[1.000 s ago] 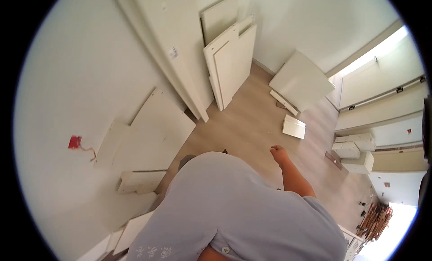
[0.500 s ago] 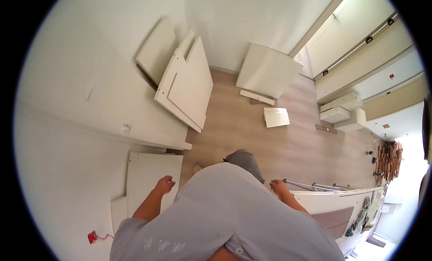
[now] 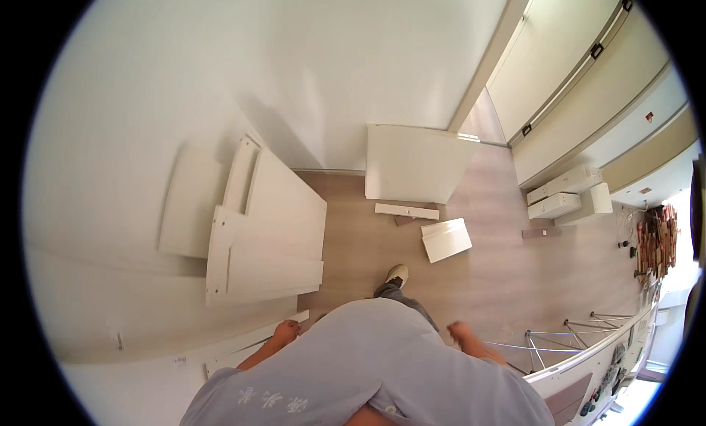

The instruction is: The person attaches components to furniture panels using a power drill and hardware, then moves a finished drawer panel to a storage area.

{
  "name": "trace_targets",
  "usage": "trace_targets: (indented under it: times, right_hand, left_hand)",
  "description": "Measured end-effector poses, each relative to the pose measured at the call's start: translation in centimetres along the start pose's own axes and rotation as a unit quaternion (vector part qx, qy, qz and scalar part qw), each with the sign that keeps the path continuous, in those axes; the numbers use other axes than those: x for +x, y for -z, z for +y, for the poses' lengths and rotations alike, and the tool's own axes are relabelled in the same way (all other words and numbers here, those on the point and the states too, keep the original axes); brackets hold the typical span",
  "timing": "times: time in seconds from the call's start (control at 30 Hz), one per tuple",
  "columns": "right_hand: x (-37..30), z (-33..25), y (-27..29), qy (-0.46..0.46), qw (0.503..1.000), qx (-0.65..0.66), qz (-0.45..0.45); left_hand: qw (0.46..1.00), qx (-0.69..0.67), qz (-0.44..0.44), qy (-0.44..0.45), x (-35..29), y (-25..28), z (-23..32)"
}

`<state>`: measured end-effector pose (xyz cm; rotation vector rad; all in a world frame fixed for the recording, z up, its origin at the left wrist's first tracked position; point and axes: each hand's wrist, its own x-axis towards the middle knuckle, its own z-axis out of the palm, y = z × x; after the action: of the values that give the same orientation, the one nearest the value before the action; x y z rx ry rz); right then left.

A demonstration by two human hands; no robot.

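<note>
My left hand hangs at my left side with its fingers curled in, and nothing shows in it. It is nearest to the end of a white board lying low along the left wall. On the other side, my right hand hangs in the air, smeared by motion, so its fingers do not show clearly. Ahead on the left, white panels lean in a stack against the wall. One of my feet, in a light shoe, is stepped forward on the wood-look floor.
Further ahead are a large white panel, a narrow white strip and a small stack of white boards. To the right stand white boxes, a workbench on metal trestle legs and a pile of reddish-brown wood strips.
I have moved forward and my view has turned, so the panels ahead sit lower and nearer. A foot has come into view in front. Both hands still hang at my sides.
</note>
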<state>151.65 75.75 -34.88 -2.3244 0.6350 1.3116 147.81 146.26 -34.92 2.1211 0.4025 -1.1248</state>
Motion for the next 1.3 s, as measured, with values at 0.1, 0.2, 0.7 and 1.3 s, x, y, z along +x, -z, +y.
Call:
trace_targets:
  times: [0.1,0.2,0.7,1.3]
  right_hand:
    - [10.5,-6.1,10.2,0.144,0.975,-0.118,0.118]
    - [10.6,-21.0,23.9,0.197,0.962,0.017,0.188]
    - [26.9,-52.2,46.8,0.263,0.902,-0.132,0.317]
    - [34.4,-51.6,43.7,0.424,0.779,-0.363,0.286]
  left_hand:
    - [0.971,0.132,0.073,-0.186,0.4,1.2,5.6]
    - [0.982,-0.133,0.096,0.09,-0.7,3.3,15.6]
    - [0.987,-0.019,0.157,-0.016,21.7,12.8,19.3]
    - [0.976,-0.146,0.158,-0.023,54.3,14.6,36.3]
